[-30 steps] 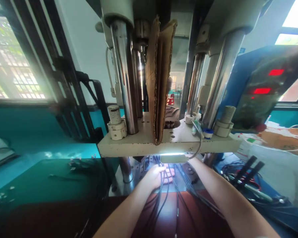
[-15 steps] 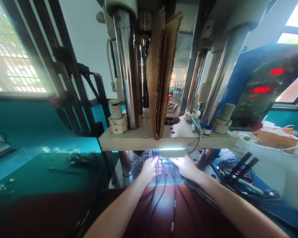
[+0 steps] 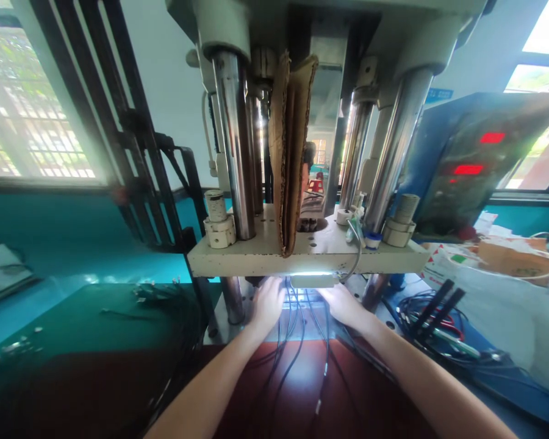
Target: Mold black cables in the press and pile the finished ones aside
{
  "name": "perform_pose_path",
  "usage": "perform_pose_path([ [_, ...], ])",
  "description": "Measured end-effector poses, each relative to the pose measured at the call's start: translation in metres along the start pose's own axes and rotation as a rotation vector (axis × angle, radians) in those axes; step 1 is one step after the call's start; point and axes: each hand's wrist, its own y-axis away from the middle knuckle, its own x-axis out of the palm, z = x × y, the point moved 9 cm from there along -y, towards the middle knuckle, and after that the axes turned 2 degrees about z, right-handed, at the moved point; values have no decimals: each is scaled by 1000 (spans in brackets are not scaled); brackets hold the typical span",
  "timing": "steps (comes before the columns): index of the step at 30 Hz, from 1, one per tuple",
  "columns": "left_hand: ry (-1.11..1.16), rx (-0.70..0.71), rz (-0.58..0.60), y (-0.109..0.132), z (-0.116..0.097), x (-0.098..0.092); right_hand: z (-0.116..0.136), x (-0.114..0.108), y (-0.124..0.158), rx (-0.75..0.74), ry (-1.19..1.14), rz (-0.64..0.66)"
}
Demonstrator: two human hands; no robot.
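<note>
Both my hands reach in beneath the pale metal plate of a press. My left hand is at the left end of the lit metal fixture, beside several black cables. Its fingertips are in shadow under the plate, so their grip is unclear. My right hand is at the fixture's right end, a finger pointing inward near the cables; its other fingers are hidden. A slim lamp under the plate's front edge lights the space between my hands. The cables run from the fixture toward me over a dark red surface.
Folded cardboard stands upright on the plate between steel columns. A control box with red displays is at right. Coiled cables lie on a blue surface at right; more cables lie on a green table at left.
My left hand has shifted forward and slightly left, and its fingers have gone further under the plate. My right hand stays near the fixture's right end. The view has tilted up slightly.
</note>
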Motion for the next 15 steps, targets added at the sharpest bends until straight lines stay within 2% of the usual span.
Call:
perform_pose_path([
  [3,-318,412,191,6,-33,15,0,2,-2,16,-21,-5],
  [5,-523,600,280,11,-37,25,-2,4,-3,24,-29,-7],
  [7,-582,638,295,10,-31,25,-4,4,-3,24,-31,-12],
  [10,-524,608,275,6,-28,22,-4,4,-3,18,-27,-18],
  [13,-386,552,246,5,-37,19,0,3,-5,6,-13,-2],
  [15,-302,559,285,8,-51,22,3,4,-8,5,4,13],
])
